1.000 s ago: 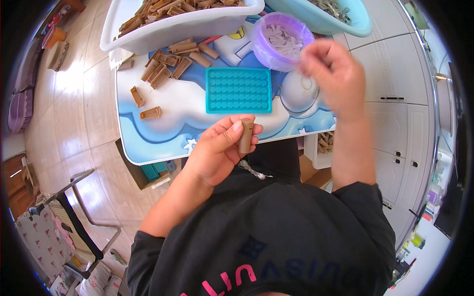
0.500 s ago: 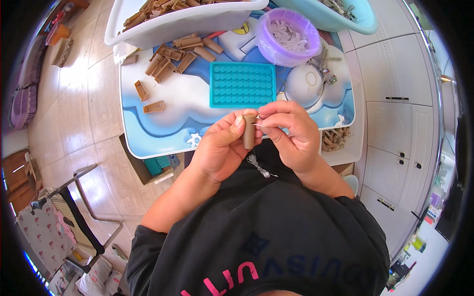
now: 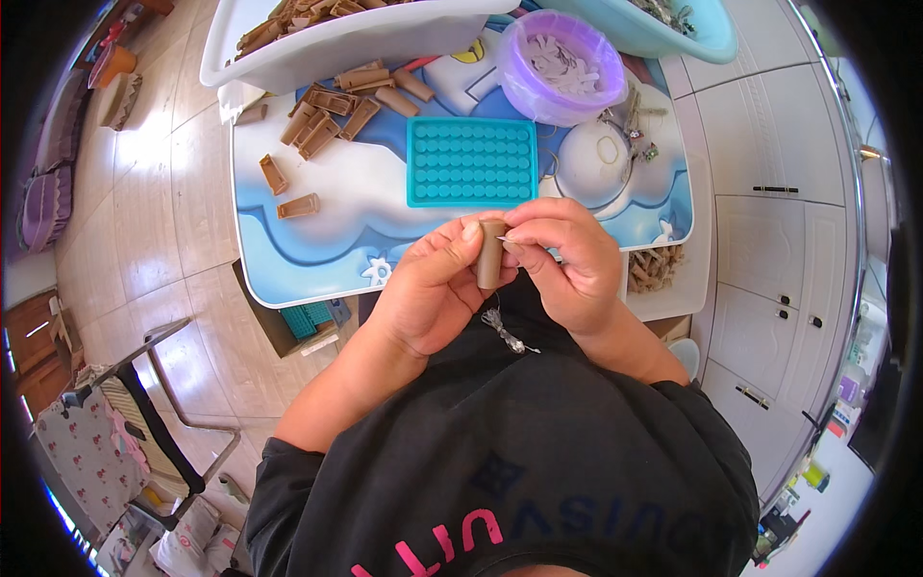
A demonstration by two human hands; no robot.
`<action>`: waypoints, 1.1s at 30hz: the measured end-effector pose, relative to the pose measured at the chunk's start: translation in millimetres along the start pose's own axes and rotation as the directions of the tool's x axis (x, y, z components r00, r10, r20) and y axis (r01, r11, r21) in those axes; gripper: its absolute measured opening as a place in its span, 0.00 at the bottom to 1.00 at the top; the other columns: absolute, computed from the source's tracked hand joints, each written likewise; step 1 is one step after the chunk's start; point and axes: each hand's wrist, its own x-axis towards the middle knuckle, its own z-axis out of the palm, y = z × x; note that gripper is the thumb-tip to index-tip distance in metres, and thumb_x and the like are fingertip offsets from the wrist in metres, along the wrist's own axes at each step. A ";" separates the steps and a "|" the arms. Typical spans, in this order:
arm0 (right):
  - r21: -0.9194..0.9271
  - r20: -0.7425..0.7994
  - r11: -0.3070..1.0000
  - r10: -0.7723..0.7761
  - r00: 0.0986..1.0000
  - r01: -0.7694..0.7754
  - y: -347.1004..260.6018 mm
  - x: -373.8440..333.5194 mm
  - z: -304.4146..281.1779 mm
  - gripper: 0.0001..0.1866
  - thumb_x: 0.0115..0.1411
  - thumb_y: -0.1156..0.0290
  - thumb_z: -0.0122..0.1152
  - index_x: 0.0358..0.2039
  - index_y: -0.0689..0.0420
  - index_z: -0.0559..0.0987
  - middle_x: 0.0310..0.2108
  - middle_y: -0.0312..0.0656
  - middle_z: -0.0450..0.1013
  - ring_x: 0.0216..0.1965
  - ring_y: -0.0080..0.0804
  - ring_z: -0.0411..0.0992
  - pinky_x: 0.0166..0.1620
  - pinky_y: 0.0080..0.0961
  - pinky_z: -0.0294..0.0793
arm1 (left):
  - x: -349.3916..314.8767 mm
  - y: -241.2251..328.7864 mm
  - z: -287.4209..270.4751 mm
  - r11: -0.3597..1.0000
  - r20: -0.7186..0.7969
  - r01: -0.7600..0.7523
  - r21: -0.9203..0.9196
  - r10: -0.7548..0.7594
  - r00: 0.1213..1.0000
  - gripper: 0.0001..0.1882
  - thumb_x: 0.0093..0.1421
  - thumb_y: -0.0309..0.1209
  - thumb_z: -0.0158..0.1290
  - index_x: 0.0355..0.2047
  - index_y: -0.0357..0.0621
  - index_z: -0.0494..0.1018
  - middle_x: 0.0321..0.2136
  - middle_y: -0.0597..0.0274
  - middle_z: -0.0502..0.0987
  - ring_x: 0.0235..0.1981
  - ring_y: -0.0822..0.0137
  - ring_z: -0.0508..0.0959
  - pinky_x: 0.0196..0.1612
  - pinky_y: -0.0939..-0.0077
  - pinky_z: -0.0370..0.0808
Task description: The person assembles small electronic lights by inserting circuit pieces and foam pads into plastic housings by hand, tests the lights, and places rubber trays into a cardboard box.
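Observation:
Upright in front of my body is a brown, tube-shaped plastic part [image 3: 489,262]. My left hand [image 3: 419,281] is closed around it, the thumb pressing near its top. Against the part's right side, my right hand [image 3: 575,262] pinches a thin whitish strip [image 3: 504,238], of which only the tip shows. Below the brown part dangles a tied silvery bundle of thin wire [image 3: 502,331], in front of my dark shirt. A teal tray [image 3: 471,162] with rows of round bumps lies on the table just beyond my hands.
Loose brown plastic parts [image 3: 327,120] lie on the blue-and-white table [image 3: 317,252] at left. Behind them is a white bin [image 3: 385,48] of such parts. A purple tub [image 3: 562,108] of pale strips, a light-blue basin [image 3: 707,38] and a white bin [image 3: 673,306] stand at right.
The brown part has shifted very slightly right in my hands. My right fingertips have moved slightly on the strip, and less of it shows. The wire bundle has swung a little right.

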 end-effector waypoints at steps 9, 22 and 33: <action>-0.077 0.014 0.996 -0.048 0.999 0.049 0.1 2.7 -2.5 0.08 0.49 0.82 0.63 0.30 0.61 0.75 0.32 0.45 0.73 0.29 0.34 0.73 0.32 0.23 0.72 | 1.1 -2.5 0.8 0.998 -0.026 -0.008 0.061 0.009 1.000 0.17 0.63 0.37 0.50 0.47 0.38 0.69 0.38 0.62 0.76 0.38 0.70 0.75 0.48 0.73 0.70; -0.134 0.007 0.985 -0.105 0.994 0.105 6.5 -2.0 2.0 0.04 0.53 0.82 0.60 0.30 0.66 0.74 0.31 0.49 0.73 0.27 0.36 0.73 0.30 0.24 0.73 | -0.9 -6.5 9.0 0.994 -0.103 -0.041 0.100 0.052 0.993 0.14 0.66 0.35 0.45 0.46 0.38 0.68 0.37 0.61 0.75 0.37 0.69 0.75 0.45 0.74 0.72; -0.134 -0.034 0.986 -0.101 0.994 0.096 11.4 0.2 4.9 0.06 0.50 0.82 0.59 0.29 0.61 0.74 0.29 0.46 0.73 0.24 0.39 0.73 0.25 0.27 0.72 | -0.7 -6.7 8.6 0.984 -0.130 -0.050 0.172 0.073 0.989 0.14 0.66 0.35 0.46 0.46 0.39 0.68 0.37 0.61 0.74 0.38 0.69 0.75 0.46 0.73 0.72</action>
